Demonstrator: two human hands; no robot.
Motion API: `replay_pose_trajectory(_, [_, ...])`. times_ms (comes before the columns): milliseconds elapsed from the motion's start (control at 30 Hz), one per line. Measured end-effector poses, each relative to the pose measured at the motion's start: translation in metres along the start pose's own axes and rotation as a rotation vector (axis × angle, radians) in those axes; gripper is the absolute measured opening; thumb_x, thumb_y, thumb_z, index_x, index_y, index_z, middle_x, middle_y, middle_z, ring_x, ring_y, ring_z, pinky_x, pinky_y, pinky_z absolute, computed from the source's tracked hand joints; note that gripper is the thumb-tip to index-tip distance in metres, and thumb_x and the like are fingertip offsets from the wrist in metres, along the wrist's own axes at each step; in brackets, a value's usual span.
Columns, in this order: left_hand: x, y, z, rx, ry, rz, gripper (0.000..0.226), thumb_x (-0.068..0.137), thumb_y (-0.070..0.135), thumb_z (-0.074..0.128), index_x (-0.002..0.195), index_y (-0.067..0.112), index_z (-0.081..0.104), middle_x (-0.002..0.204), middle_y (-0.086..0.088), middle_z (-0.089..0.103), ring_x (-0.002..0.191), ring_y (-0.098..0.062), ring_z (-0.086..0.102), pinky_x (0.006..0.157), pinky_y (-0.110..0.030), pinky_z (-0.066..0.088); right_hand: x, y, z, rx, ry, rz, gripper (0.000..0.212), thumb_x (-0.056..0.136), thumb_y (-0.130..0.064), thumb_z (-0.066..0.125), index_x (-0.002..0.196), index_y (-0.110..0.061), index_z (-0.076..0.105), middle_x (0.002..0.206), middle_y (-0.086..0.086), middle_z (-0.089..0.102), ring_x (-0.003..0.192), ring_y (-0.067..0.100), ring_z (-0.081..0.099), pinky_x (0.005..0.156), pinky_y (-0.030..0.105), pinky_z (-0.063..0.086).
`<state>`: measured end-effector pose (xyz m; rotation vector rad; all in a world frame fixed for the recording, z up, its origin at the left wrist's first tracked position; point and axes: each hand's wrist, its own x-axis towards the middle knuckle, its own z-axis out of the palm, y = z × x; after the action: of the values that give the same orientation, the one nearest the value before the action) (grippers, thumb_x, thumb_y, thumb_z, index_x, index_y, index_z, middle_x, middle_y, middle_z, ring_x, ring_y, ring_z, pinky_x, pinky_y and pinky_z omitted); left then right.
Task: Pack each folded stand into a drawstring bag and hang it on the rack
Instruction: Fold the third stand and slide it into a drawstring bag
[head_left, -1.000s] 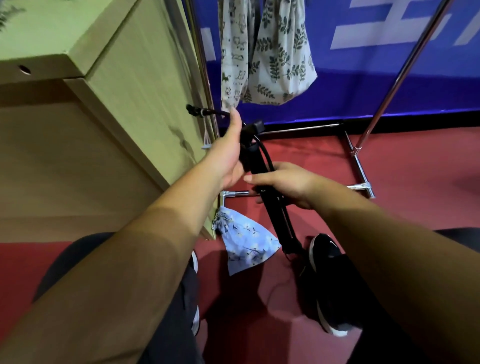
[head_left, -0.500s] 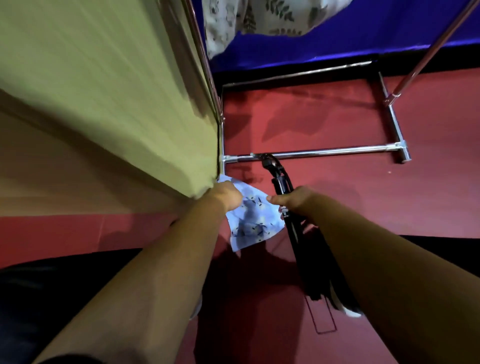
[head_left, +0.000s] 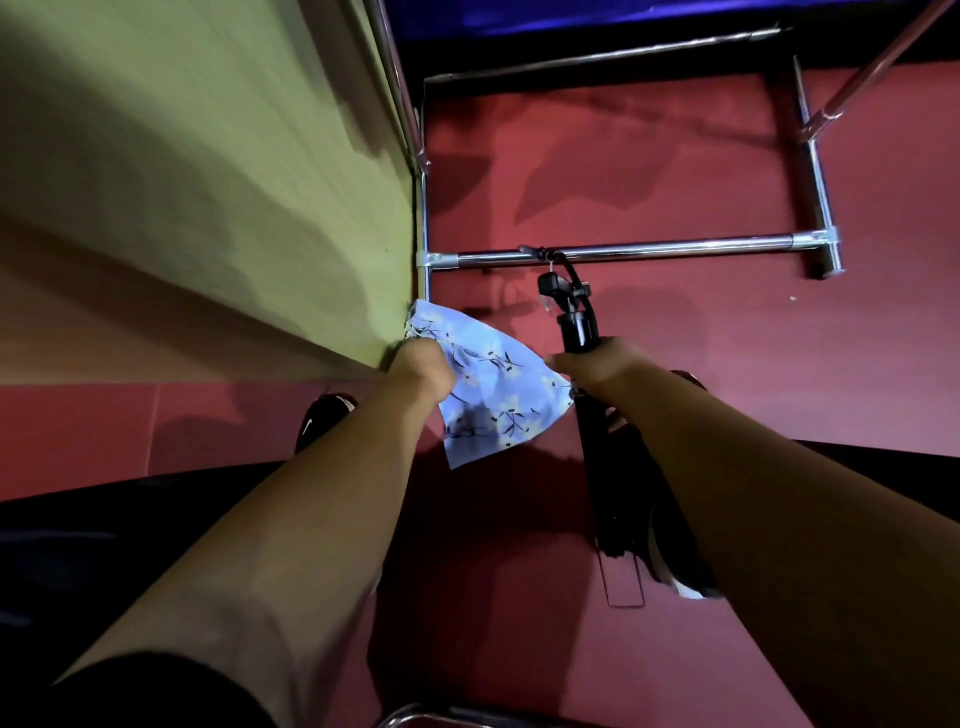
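Packing has barely begun, by my reckoning: the blue flowered drawstring bag (head_left: 498, 405) hangs flat and apparently empty at centre frame, and the folded black stand (head_left: 575, 330) sits outside it just to the right, so bagging, cinching and hanging on the rack (head_left: 649, 253) all remain. The left hand (head_left: 420, 366) is clenched on the bag's top edge beside the wooden cabinet (head_left: 208, 182), cloth drooping below its fingers. The right hand (head_left: 597, 366) is wrapped round the stand's shaft, head poking up above the knuckles toward the rack's lower bar, legs trailing down past the wrist, the bag's right corner just beside it.
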<state>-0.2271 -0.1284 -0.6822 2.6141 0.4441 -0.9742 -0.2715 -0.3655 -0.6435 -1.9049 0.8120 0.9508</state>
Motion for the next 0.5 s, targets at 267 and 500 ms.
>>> replay_pose_trajectory(267, [-0.019, 0.013, -0.022, -0.200, 0.119, -0.005, 0.029, 0.094, 0.013, 0.070, 0.122, 0.003, 0.070, 0.122, -0.017, 0.073, 0.113, -0.035, 0.069, 0.076, -0.026, 0.046, -0.017, -0.020, -0.003, 0.076, -0.037, -0.027, 0.034, 0.087, -0.044, 0.080, 0.100, -0.015, 0.072, 0.084, 0.007, 0.076, 0.072, 0.029, 0.072, 0.060, 0.032, 0.052])
replay_pose_trajectory(500, [-0.073, 0.035, -0.077, -0.297, 0.177, 0.229, 0.016, 0.073, 0.024, 0.085, 0.075, 0.036, 0.074, 0.071, 0.012, 0.071, 0.081, -0.020, 0.072, 0.075, -0.025, 0.056, -0.082, -0.061, -0.015, 0.331, -0.026, -0.150, 0.022, 0.084, -0.017, 0.073, 0.098, -0.001, 0.074, 0.095, 0.022, 0.079, 0.065, 0.029, 0.068, 0.052, 0.029, 0.058])
